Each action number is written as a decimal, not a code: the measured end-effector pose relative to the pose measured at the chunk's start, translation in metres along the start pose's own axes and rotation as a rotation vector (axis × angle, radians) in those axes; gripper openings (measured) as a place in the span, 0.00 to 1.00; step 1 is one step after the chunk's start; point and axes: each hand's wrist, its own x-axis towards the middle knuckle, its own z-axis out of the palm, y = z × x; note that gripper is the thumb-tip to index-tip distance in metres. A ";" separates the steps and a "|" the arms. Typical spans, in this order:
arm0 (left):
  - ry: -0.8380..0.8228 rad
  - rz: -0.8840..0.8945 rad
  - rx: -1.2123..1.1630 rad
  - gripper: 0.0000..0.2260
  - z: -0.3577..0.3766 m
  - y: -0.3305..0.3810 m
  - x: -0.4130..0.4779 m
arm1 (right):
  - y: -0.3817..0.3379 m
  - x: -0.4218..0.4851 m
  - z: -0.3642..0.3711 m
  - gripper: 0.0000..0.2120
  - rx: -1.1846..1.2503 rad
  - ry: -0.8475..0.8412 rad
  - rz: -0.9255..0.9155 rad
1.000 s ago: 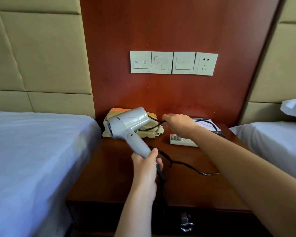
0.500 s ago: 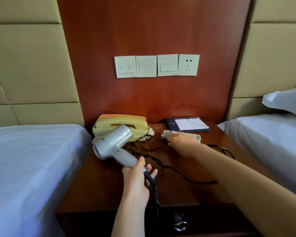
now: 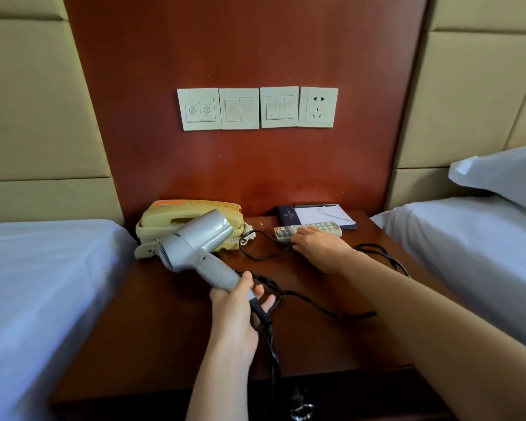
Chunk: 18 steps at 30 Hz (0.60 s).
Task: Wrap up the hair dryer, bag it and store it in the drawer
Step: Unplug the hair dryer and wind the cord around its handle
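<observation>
Silver hair dryer (image 3: 195, 241) lower; right hand (image 3: 319, 250) with cord (image 3: 271, 338) beside remote (image 3: 325, 227).

No legible words.
Leftmost switch plate (image 3: 198, 109) bears two round symbols; the dark folder (image 3: 288, 216) carries an emblem too small to read.

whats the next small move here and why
Probably bring the right hand, which seems to hold the cord, back to the hair dryer and lay a loop round its handle: the cord lies slack across the nightstand, and the left hand grips the handle.
</observation>
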 end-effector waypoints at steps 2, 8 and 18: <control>-0.002 0.010 0.008 0.09 0.001 -0.001 -0.001 | -0.001 -0.001 -0.005 0.14 0.006 0.048 0.016; -0.005 0.090 0.026 0.08 0.006 0.006 -0.007 | 0.012 -0.007 -0.052 0.12 -0.240 0.270 0.006; -0.121 0.165 -0.045 0.08 0.025 0.021 -0.026 | -0.006 -0.033 -0.069 0.17 -0.372 0.161 -0.146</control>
